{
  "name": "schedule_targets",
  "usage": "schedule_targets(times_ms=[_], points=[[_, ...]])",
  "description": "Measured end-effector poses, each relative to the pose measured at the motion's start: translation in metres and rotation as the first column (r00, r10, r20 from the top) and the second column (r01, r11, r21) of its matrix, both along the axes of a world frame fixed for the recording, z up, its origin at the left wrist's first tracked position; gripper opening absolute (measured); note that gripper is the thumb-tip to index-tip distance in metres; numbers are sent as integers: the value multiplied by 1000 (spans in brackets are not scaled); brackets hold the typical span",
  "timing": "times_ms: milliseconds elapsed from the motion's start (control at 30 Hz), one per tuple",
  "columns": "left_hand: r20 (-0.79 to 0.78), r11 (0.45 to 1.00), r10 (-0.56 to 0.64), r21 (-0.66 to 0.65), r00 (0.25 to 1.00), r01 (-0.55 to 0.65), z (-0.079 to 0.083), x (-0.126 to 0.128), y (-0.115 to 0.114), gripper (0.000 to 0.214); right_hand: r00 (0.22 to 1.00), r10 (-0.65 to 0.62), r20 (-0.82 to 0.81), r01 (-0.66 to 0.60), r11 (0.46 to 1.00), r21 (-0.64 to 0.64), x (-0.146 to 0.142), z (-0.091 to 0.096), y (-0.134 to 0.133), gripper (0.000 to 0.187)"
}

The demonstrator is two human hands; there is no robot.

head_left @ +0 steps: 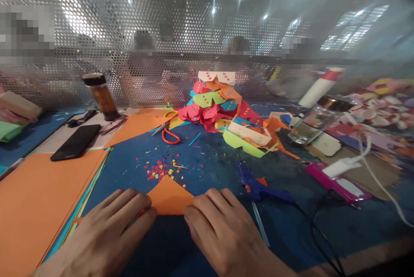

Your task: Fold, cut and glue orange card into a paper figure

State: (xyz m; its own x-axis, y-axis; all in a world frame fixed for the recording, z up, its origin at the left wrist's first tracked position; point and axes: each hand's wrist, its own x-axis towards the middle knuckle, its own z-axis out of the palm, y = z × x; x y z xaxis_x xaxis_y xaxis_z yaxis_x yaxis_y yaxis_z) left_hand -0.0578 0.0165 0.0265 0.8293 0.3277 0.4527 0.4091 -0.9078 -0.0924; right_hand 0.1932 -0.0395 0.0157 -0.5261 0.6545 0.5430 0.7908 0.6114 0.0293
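Note:
A piece of orange paper (170, 197) lies between my hands at the near middle of the blue table, its upper edge rising to a point. My left hand (124, 216) pinches its left side, and my right hand (216, 221) grips its right side; both sets of fingers are closed on it. The paper's outer ends are mostly hidden under my fingers. Just beyond it lie tiny cut paper squares (161, 170). Red-handled scissors (170, 136) rest further back. Right of my right hand is a blue glue gun (258, 185), with a clear glue stick (260, 224) below it.
Paper glasses (210, 104) in several colours are heaped at the back. Orange sheets (42, 199), a phone (76, 142) and a brown bottle (104, 98) stand left. Right are a glass jar (315, 121) and a magenta device (339, 184) with a white cable. A perforated metal screen (184, 22) rises behind.

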Motion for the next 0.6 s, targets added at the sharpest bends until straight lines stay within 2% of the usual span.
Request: schedule_targets(times_ms=[133, 200, 300, 367, 467, 600], points=[[49, 985, 47, 164, 998, -54, 23, 10, 11, 25, 1000, -22, 18, 22, 999, 31, 5, 27, 5, 18], [48, 981, 62, 181, 997, -70, 34, 13, 19, 23, 998, -54, 36, 52, 998, 44, 7, 45, 11, 21], [91, 967, 66, 241, 994, -86, 47, 12, 32, 24, 994, -73, 76, 61, 986, 155, 9, 70, 24, 23], [140, 953, 39, 291, 989, -79, 51, 8, 40, 25, 991, -95, 99, 73, 976, 203, 9, 79, 33, 22], [167, 956, 26, 284, 986, -73, 45, 2, 45, 28, 989, -89, 122, 60, 974, 219, 9, 76, 44, 19], [73, 996, -1, 88, 997, -6, 13, 3, 39, 29, 962, -28, 270, 11, 998, 67, 5, 47, 44, 18]])
